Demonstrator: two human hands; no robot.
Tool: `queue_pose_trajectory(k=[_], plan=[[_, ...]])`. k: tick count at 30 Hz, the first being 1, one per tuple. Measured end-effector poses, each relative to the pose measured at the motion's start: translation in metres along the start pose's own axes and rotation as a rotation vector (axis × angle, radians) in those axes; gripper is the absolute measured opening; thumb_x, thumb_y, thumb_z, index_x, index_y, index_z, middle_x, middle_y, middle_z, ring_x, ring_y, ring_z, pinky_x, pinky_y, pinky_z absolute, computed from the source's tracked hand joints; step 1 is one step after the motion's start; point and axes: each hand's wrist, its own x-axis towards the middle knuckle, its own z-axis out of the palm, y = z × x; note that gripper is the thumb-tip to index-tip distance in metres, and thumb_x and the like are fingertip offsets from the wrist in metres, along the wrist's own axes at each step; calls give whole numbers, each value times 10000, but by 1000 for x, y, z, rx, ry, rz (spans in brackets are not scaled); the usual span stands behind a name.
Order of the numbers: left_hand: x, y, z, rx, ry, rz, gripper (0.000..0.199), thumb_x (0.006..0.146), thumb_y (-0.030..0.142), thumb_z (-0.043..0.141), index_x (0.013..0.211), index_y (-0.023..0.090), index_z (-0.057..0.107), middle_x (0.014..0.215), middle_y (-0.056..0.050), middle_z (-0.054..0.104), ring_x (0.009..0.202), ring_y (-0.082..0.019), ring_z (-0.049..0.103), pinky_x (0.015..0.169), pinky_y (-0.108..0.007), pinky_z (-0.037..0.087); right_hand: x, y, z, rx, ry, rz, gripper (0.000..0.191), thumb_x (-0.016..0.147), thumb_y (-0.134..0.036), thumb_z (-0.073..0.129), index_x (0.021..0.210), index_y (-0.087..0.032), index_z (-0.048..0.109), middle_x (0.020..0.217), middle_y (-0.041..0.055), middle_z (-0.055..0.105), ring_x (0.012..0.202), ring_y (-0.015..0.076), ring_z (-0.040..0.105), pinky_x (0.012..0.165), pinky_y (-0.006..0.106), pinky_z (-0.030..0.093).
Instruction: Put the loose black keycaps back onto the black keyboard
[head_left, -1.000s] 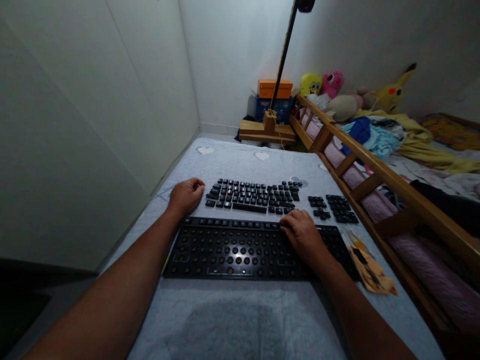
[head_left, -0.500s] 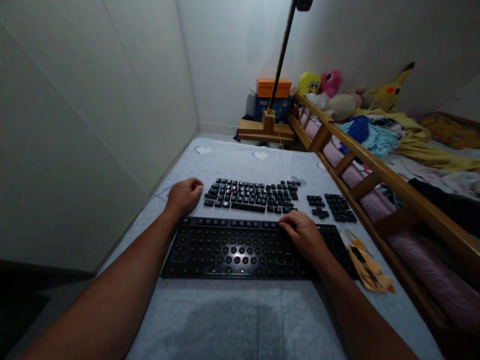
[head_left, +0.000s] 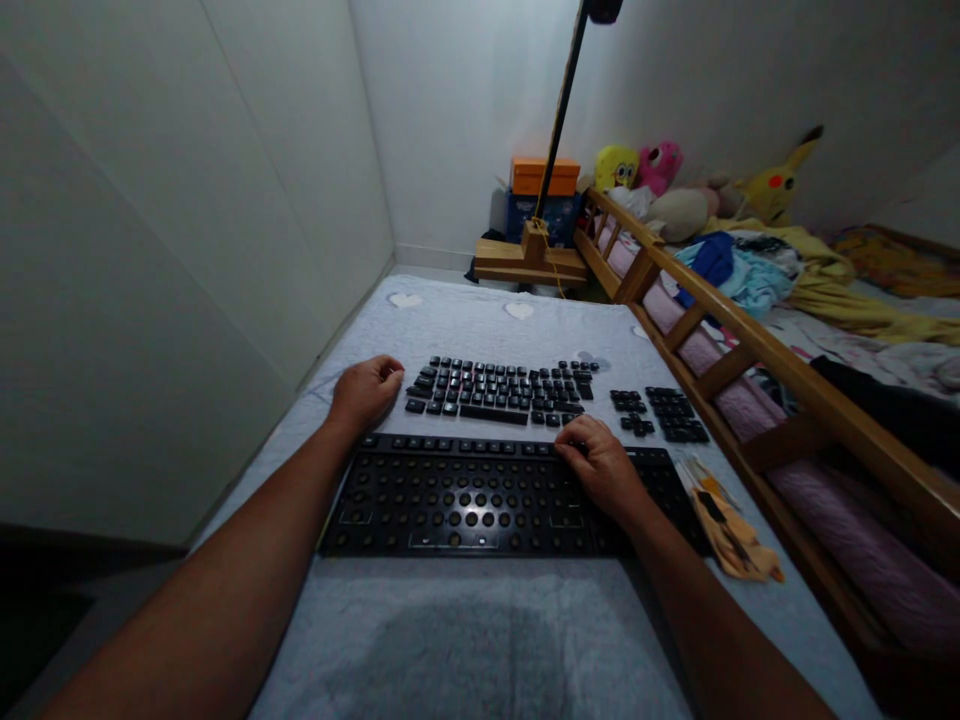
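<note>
A black keyboard base lies on the cloth-covered table, its top row fitted with keycaps and its lower rows bare. Behind it loose black keycaps are laid out in rows, with more keycaps grouped to the right. My left hand rests on the cloth left of the loose keycaps, fingers curled together; whether it holds anything is hidden. At the right part of the base's top row is my right hand, its fingers pinched at the row; what they grip is too small to make out.
An orange cloth with small tools on it lies right of the base. A wooden bed rail runs along the right side, with clothes and plush toys beyond. Behind the table stand a wooden lamp base and an orange box.
The view has shifted very slightly. Both hands remain in nearly the same places, with the right fingers still at the top row.
</note>
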Motion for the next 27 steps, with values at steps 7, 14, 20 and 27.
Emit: queue_pose_trajectory(k=[7,14,20,27], plan=[[0,0,0,6,1,-8,332,808,397,490,951,203,718,863,-58,739,808,-212,658,717,-284,465,0,1,0,3,-8,-34,141,848,-125,575,759,-230,607,839,25,606,874,208,548,854,367,422],[-1,2,-1,11,-8,-12,332,814,385,486,951,194,719,877,-65,739,812,-216,661,728,-293,466,0,1,0,14,-8,-34,144,855,-136,566,746,-223,600,824,24,593,866,208,540,838,362,417],[-1,3,-2,21,-16,-8,338,821,384,480,961,191,719,901,-71,741,841,-221,663,745,-293,467,1,1,0,15,-11,-26,149,836,-113,578,739,-220,611,826,23,599,868,206,542,842,361,414],[0,2,-1,11,-8,-9,336,812,389,489,959,195,721,889,-66,743,820,-220,665,736,-291,470,0,-1,1,-8,7,-1,148,827,-114,586,732,-222,619,822,28,603,873,211,550,833,362,421]])
